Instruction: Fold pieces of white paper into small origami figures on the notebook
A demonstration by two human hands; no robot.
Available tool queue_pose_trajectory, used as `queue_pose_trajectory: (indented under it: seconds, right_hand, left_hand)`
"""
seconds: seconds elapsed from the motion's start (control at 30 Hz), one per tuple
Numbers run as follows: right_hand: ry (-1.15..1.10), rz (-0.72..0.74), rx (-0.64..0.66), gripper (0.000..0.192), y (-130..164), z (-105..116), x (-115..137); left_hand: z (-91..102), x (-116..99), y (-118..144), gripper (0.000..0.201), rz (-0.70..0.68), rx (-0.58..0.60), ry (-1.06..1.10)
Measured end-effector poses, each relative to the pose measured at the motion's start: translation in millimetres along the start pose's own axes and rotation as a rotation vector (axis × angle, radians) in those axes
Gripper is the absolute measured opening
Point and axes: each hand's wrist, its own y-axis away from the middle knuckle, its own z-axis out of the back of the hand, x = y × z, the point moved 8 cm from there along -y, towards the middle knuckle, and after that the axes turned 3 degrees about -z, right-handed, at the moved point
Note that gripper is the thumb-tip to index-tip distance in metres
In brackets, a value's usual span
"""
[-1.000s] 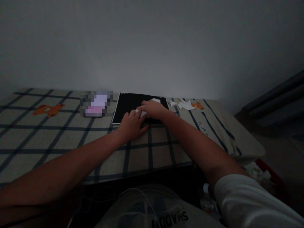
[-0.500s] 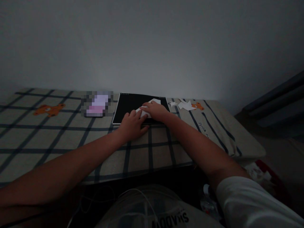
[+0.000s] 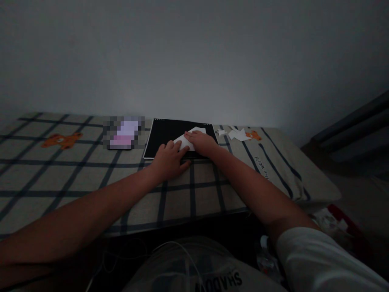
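The scene is dim, and much of it is hard to read: a pixelated block (image 3: pixel 123 133) near the far edge of the tabletop hides whatever lies there, and the lower right corner of the view holds a red-and-white heap on the floor (image 3: pixel 334 221) too dark to identify. The white folded paper (image 3: pixel 191 136) is partly covered by both hands, so its full outline cannot be made out; it lies on a black board (image 3: pixel 165 136) that sits at the far edge of the tabletop, against the wall. The left hand (image 3: pixel 168 160) lies flat with fingers spread a little, its fingertips pressing the near left part of the paper, the palm resting over the board's near edge. The right hand (image 3: pixel 202 142) lies flat on the paper's right side, fingers together, gripping nothing. The tabletop (image 3: pixel 75 178) carries a beige cloth with dark blue check lines and printed lettering toward the right edge. A plain pale wall (image 3: pixel 194 61) rises behind it. Counted: one black board, one sheet under the hands, two orange bear prints on the cloth, one near the far left corner (image 3: pixel 62 140) and one near the far right (image 3: pixel 253 135), and a small cluster of white paper scraps (image 3: pixel 235 134) just right of the board, too small to count exactly.
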Motion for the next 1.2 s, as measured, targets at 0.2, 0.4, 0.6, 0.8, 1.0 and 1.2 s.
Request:
queue_pose_trajectory:
  seconds: [0.2,0.4,0.6,0.8,1.0,1.2]
  right_hand:
    - [0.051,-0.072,-0.029,0.055,-4,-6,-10]
    - [0.095,-0.21,0.005,0.059,-8,-7,-25]
    - [0.078,-0.282,0.024,0.06,-12,-9,-32]
    - [0.04,-0.07,-0.016,0.061,-3,-7,-19]
    - [-0.171,0.102,-0.004,0.056,11,-21,-13]
    - [-0.224,0.081,-0.033,0.055,12,-25,-15]
  left_hand:
    - [1.0,-1,0,0.062,-0.006,-0.02,-0.007]
    - [-0.7,1,1,0.062,0.009,-0.008,0.006]
    - [-0.6,1,0,0.062,-0.001,-0.006,0.01]
    - [-0.6,1,1,0.061,-0.008,-0.011,-0.003]
    - [-1.3,1,0,0.061,0.009,0.012,0.024]
    - [1.6,0,1,0.061,0.004,-0.002,0.027]
